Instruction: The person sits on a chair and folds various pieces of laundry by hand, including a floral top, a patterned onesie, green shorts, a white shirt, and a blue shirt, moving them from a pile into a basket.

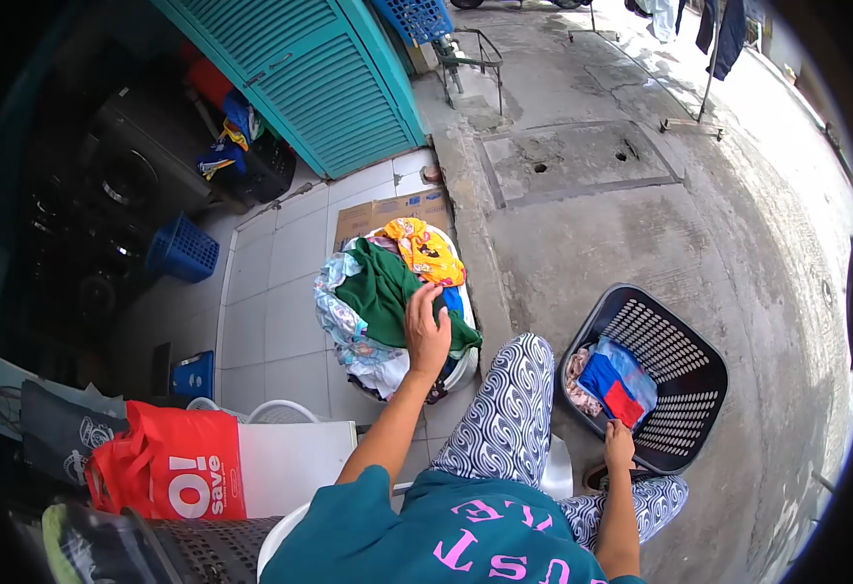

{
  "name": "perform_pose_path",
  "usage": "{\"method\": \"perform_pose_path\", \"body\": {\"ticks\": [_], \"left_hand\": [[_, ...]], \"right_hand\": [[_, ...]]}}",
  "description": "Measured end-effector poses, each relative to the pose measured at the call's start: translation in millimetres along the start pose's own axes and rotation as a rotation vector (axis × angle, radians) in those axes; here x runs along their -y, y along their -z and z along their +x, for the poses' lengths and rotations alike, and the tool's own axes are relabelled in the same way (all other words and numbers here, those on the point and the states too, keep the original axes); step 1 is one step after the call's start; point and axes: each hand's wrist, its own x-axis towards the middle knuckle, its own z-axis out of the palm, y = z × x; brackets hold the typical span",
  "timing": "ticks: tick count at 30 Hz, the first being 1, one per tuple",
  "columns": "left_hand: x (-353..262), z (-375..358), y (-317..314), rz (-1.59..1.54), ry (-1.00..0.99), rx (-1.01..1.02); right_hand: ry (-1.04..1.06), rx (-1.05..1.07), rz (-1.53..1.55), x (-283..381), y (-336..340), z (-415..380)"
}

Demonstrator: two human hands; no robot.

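Note:
My left hand (427,329) rests over a heaped pile of laundry, its thumb apart from the bent fingers. Under it lies a dark green garment (373,287), with a yellow printed cloth (423,251) beyond and a light blue patterned cloth (337,302) to the left. The pile fills a white tub (464,372). At the near rim of a dark laundry basket (689,365), my right hand (620,446) is closed at the edge of a red and blue garment (623,401). That garment lies on folded light blue cloth (640,373), beside a pinkish printed cloth (577,375).
Flattened cardboard (356,219) lies by the tub on white tiles (290,253). A red shopping bag (178,467) stands at lower left. Beyond are a blue basket (185,247), a teal louvered door (314,88) and a concrete slab with holes (582,161).

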Motion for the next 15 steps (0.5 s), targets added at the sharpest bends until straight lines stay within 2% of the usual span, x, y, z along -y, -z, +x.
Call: {"method": "perform_pose_path", "body": {"ticks": [2, 4, 8, 9, 11, 12, 14, 15], "left_hand": [[23.0, 27.3, 19.3, 0.141, 0.009, -0.158], [41.0, 53.1, 28.5, 0.159, -0.005, -0.115], [45.3, 88.9, 10.6, 0.694, -0.078, 0.189], [47.5, 90.9, 2.5, 0.681, -0.083, 0.193], [56.6, 94.6, -16.9, 0.946, -0.031, 0.349], [63.7, 96.0, -26.1, 0.937, -0.041, 0.349], [76.3, 96.1, -37.6, 0.873, -0.103, 0.357], [68.8, 95.9, -32.6, 0.733, -0.153, 0.317]], "right_hand": [[-0.009, 0.027, 0.012, -1.3, 1.6, -0.7], [-0.017, 0.010, -0.026, -4.3, -4.4, -0.1], [-0.051, -0.028, -0.044, -6.7, -8.3, -1.2], [-0.036, -0.021, -0.042, -6.8, -7.7, -1.8], [-0.054, -0.013, -0.012, -3.4, -3.8, -4.1], [-0.063, -0.022, -0.014, -4.5, -2.7, -6.1], [0.080, -0.152, 0.198, -7.1, -4.7, -9.1], [0.116, -0.174, 0.190, -7.3, -1.1, -9.1]]}}
